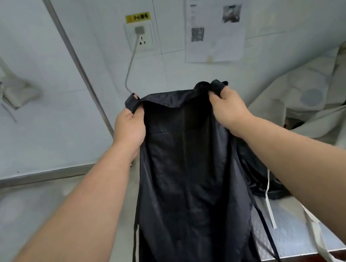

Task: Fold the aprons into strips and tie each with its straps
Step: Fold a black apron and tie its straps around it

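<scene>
A black apron (pixel 189 184) hangs lengthwise in front of me, held up above the steel table (pixel 34 218). My left hand (pixel 130 129) grips its top left corner, fingers curled round the cloth. My right hand (pixel 225 106) pinches the top right corner, with black fabric wrapped over a fingertip. Thin black straps (pixel 136 237) dangle down both sides of the apron, past the table's front edge.
A heap of cream-coloured aprons (pixel 311 99) lies at the right, with more black cloth (pixel 262 176) under it and white straps (pixel 269 201) trailing over the table. A tiled wall with a socket (pixel 141 37), a cable and a paper notice (pixel 213 17) stands behind.
</scene>
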Available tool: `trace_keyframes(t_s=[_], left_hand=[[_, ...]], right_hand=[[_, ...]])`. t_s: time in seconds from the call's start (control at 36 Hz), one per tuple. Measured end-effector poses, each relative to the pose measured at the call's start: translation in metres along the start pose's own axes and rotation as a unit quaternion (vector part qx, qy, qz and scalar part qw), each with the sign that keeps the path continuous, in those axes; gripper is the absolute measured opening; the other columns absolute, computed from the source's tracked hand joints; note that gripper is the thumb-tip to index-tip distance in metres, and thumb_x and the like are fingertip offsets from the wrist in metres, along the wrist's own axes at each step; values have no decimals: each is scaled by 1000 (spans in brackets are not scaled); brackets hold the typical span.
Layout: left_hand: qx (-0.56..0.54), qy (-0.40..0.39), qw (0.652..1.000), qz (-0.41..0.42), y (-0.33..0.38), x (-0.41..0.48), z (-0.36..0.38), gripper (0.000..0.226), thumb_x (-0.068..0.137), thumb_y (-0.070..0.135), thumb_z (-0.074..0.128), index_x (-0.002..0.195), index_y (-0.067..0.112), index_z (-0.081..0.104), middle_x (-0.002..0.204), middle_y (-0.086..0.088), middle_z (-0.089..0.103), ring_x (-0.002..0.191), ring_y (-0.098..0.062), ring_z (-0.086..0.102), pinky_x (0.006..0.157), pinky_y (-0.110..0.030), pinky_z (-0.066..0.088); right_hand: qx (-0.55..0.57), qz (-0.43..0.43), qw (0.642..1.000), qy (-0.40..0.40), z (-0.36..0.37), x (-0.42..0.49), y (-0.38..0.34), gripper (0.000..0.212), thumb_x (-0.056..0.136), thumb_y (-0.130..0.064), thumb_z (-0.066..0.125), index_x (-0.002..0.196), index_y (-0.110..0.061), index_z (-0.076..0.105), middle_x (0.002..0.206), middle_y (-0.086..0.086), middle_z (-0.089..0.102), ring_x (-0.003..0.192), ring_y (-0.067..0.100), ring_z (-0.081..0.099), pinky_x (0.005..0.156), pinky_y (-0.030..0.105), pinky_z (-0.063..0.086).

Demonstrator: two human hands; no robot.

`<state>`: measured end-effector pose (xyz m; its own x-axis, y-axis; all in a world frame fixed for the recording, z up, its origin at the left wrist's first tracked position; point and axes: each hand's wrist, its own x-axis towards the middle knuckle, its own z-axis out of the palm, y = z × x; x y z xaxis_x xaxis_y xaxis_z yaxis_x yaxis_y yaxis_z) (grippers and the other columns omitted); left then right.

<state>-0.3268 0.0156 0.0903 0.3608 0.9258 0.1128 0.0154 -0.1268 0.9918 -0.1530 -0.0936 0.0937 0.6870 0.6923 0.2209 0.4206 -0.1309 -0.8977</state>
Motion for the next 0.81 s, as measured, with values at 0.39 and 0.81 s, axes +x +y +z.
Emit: trace_keyframes(t_s=[0.39, 0.81], left_hand=[[9, -11, 1000, 9, -29, 173, 27, 23, 98, 19, 46, 85, 34, 59, 84, 8, 61, 84, -10, 57, 82, -28, 46], [239, -150, 942, -181, -184, 123, -16, 38, 97, 19, 49, 135, 15, 50, 132, 0, 56, 118, -14, 53, 95, -21, 37]], right_hand=[[9, 43, 998, 51, 68, 147, 14, 39, 100, -20, 39, 137, -8, 44, 130, 12, 54, 123, 24, 48, 109, 33, 33], [-121, 243, 944, -186, 131, 83, 128, 52, 95, -25, 53, 142, -10, 37, 134, 8, 52, 119, 24, 52, 101, 29, 42]])
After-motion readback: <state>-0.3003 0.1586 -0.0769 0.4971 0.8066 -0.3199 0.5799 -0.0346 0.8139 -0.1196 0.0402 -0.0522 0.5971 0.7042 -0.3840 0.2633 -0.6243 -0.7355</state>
